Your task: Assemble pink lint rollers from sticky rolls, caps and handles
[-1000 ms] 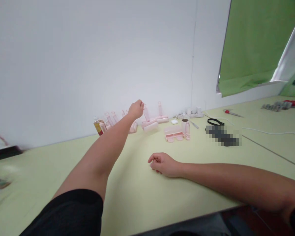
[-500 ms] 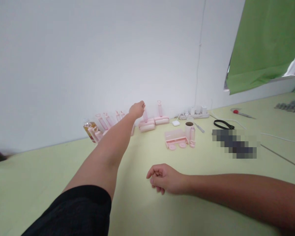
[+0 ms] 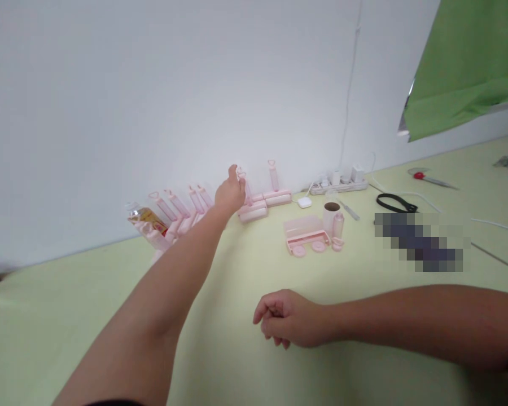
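Observation:
Pink lint rollers with clear handles stand along the wall. My left hand (image 3: 231,193) is stretched out to the top of one lint roller (image 3: 249,194), thumb and forefinger apart beside its handle loop; whether they touch it I cannot tell. Another lint roller (image 3: 274,179) stands just right of it. Several more lint rollers (image 3: 178,207) lean left of my forearm, partly hidden by it. My right hand (image 3: 285,318) hovers low over the table, fingers loosely curled and apart, holding nothing. Beyond it lies an opened pink roller case (image 3: 307,238) with two round end caps.
A paper roll (image 3: 332,217) and a separate pink handle (image 3: 337,228) stand beside the opened case. A white power strip (image 3: 339,186) with plugs runs along the wall. A black strap (image 3: 395,203), a red-tipped tool (image 3: 434,180) and cables lie right. A bottle (image 3: 148,219) leans far left.
My left hand has shifted slightly left on the handle's top and its fingers have spread from a pinch. My right hand is nearly still. The view has tilted.

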Demonstrator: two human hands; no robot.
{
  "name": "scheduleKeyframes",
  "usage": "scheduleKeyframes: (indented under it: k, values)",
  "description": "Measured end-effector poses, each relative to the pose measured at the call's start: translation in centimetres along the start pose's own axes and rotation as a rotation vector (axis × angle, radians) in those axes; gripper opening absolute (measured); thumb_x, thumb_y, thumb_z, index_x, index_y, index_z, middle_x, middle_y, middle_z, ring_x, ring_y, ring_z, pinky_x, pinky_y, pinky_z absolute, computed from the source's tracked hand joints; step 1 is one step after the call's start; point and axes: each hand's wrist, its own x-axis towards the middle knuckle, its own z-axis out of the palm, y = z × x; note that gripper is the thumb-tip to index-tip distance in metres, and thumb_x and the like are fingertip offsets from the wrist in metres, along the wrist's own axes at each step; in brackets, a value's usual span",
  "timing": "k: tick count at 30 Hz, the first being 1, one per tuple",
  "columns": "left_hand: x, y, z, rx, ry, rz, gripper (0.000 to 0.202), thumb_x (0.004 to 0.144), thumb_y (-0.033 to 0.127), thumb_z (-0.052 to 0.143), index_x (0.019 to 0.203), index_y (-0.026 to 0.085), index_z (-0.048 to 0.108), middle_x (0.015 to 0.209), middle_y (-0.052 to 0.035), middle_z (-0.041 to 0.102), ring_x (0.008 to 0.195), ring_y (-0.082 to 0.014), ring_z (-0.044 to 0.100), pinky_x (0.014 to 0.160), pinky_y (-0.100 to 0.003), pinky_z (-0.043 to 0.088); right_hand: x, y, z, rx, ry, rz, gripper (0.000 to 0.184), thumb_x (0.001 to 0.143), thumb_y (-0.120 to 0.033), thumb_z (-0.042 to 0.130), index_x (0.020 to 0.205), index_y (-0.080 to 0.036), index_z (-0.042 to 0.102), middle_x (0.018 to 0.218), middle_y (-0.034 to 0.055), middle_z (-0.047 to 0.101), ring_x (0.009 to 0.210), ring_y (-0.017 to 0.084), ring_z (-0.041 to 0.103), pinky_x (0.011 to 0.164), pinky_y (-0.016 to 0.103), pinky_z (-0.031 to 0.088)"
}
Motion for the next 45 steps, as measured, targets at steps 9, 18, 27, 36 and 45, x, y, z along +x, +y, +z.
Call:
scheduleKeyframes:
  k: [9,18,27,36,45]
  values:
    - [-13.2,3.6,-1.2,-0.261,-0.072,0.194,0.046,0.098,0.039,0.035,0.139,0.019,0.039,0.090,-0.0067,0.068,0.078,-0.0228,0.064,0.072,-0.032,0.045,-1.8,1.4,0.9,-0.254,0.167,-0.213,0.016,0.081,-0.017,0.057,0.095,-0.015,0.064,0.062,-0.0043,0.054,0.051,0.007,0.046,0.048,0.019,0.038]
    - [-17.3,1.8,-1.5,-0.407,-0.148,0.304,0.030,0.097,0.037,0.039,0.115,0.021,0.057,0.078,-0.0026,0.065,0.071,-0.0180,0.060,0.066,-0.029,0.039,-1.3,1.7,-0.9,-0.887,0.520,-0.598,0.015,0.085,-0.019,0.056,0.092,-0.016,0.069,0.067,0.0000,0.061,0.058,0.011,0.052,0.061,0.023,0.040]
    - [-21.3,3.6,-2.2,-0.475,-0.202,0.255,0.023,0.093,0.034,0.045,0.098,0.020,0.063,0.074,-0.0016,0.064,0.066,-0.0151,0.055,0.062,-0.027,0.035,-3.2,-0.9,-7.2,-1.012,0.973,-0.643,0.022,0.090,-0.030,0.050,0.086,-0.019,0.067,0.071,0.0022,0.065,0.063,0.014,0.055,0.064,0.026,0.040]
    - [-24.4,6.8,-2.3,-0.601,-0.174,0.076,0.021,0.087,0.032,0.051,0.090,0.020,0.068,0.071,0.0014,0.062,0.065,-0.0130,0.053,0.062,-0.025,0.035,-7.0,-2.6,-17.7,-0.892,1.479,-0.360,0.033,0.084,-0.048,0.053,0.096,-0.018,0.061,0.070,0.0019,0.061,0.065,0.018,0.054,0.063,0.028,0.036]
    - [-25.4,4.6,-1.0,-0.711,-0.155,-0.064,0.027,0.088,0.040,0.051,0.083,0.016,0.064,0.067,0.0020,0.056,0.064,-0.0127,0.048,0.062,-0.025,0.035,-4.7,0.2,-17.7,-1.009,1.256,-0.066,0.054,0.077,-0.064,0.061,0.105,-0.018,0.061,0.094,0.0090,0.066,0.079,0.020,0.059,0.063,0.027,0.035]
